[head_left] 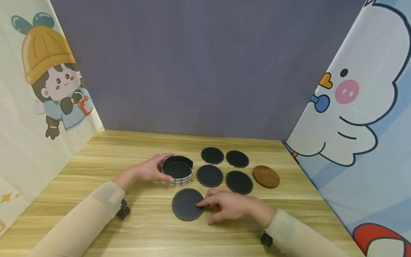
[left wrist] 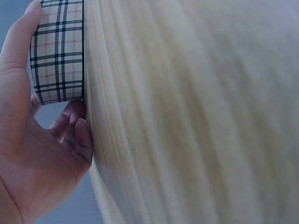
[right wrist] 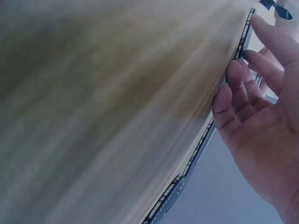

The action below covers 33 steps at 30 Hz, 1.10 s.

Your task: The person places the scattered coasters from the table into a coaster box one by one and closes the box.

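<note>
My left hand [head_left: 149, 169] holds a round coaster holder [head_left: 179, 182] from its left side, thumb at the front and fingers at the back. The holder is black inside, with a notch in its right wall; its plaid outside [left wrist: 58, 51] shows in the left wrist view. Nearer me a round black coaster [head_left: 187, 205] lies flat on the table. My right hand [head_left: 228, 205] is at its right edge, the index fingertip touching the coaster and the thumb apart from it. In the right wrist view the fingers of that hand [right wrist: 261, 121] are partly bent beside the tabletop.
Right of the holder lie several more black coasters, among them a back-left one [head_left: 212, 155] and a front-right one [head_left: 239, 182]. A brown wooden disc [head_left: 266, 176] is farther right. A grey panel [head_left: 205, 71] rises behind the wooden table [head_left: 144, 232], with printed cloths at both sides.
</note>
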Each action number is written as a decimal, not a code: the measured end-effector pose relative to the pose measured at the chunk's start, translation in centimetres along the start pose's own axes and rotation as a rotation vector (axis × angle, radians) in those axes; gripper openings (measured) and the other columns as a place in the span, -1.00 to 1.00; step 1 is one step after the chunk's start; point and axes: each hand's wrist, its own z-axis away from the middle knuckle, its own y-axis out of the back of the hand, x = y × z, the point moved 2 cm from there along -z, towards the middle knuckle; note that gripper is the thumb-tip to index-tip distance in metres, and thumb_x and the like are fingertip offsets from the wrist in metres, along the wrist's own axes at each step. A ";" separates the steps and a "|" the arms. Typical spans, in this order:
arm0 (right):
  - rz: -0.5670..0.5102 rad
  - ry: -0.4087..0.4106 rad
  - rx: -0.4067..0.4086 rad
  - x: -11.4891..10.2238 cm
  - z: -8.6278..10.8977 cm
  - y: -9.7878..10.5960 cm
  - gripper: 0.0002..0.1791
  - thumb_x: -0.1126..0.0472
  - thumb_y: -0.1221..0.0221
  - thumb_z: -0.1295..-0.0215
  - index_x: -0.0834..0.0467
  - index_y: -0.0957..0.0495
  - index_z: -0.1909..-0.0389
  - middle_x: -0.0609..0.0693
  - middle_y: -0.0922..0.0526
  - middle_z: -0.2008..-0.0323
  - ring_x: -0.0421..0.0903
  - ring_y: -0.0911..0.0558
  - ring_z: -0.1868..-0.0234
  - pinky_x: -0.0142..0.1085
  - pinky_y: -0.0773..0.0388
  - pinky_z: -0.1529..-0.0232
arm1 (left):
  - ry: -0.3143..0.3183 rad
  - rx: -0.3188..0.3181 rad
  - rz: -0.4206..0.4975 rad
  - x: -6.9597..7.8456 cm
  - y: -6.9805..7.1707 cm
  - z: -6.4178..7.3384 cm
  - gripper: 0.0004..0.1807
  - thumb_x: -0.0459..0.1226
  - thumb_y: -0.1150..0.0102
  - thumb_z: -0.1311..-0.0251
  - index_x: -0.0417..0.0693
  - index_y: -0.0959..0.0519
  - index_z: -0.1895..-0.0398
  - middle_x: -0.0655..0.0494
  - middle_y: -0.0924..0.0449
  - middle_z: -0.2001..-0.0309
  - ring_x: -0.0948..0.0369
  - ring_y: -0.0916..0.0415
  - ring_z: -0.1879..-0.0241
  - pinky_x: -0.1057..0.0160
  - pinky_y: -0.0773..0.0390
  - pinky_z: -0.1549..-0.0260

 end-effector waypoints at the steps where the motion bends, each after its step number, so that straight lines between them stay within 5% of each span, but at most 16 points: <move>1: -0.004 -0.005 -0.005 0.0 0.0 0.0 -0.37 -0.03 -0.49 -0.42 -0.07 -0.63 -0.47 -0.15 -0.57 0.00 -0.41 -0.48 0.20 -0.54 -0.52 0.12 | 0.001 0.001 -0.003 0.0 0.0 0.0 0.22 -0.05 -0.72 -0.13 0.02 -0.14 -0.77 -0.40 -0.28 -0.43 -0.05 -0.61 -0.17 -0.01 -0.58 -0.21; 12: -0.049 -0.058 0.028 -0.9 -1.3 0.0 -0.36 -0.16 -0.45 -0.44 -0.13 -0.60 -0.47 -0.10 -0.47 -0.13 -0.26 -0.48 0.09 -0.47 -0.50 0.03 | 0.000 -0.012 0.010 -0.1 0.1 -0.1 0.23 -0.04 -0.71 -0.15 0.03 -0.12 -0.78 -0.41 -0.26 -0.43 -0.07 -0.61 -0.19 -0.05 -0.59 -0.22; 18: 0.062 -0.082 0.057 -1.8 -2.9 0.0 -0.26 -0.31 -0.41 -0.41 -0.26 -0.51 -0.55 -0.06 -0.37 -0.53 -0.13 -0.33 -0.43 -0.11 -0.42 -0.45 | 0.000 -0.021 0.018 -0.2 0.0 -0.2 0.22 -0.03 -0.70 -0.17 0.04 -0.11 -0.78 -0.40 -0.25 -0.42 -0.05 -0.62 -0.18 -0.03 -0.59 -0.21; 33: 0.145 -0.134 -0.047 -2.2 -5.4 -0.4 -0.02 -0.28 -0.52 -0.27 -0.36 -0.31 -0.68 -0.04 -0.21 -0.71 0.19 -0.19 -0.66 0.29 -0.11 -0.65 | 0.001 -0.018 0.023 -0.1 0.0 0.0 0.21 -0.03 -0.70 -0.17 0.04 -0.12 -0.77 -0.41 -0.25 -0.42 -0.06 -0.63 -0.18 -0.05 -0.57 -0.23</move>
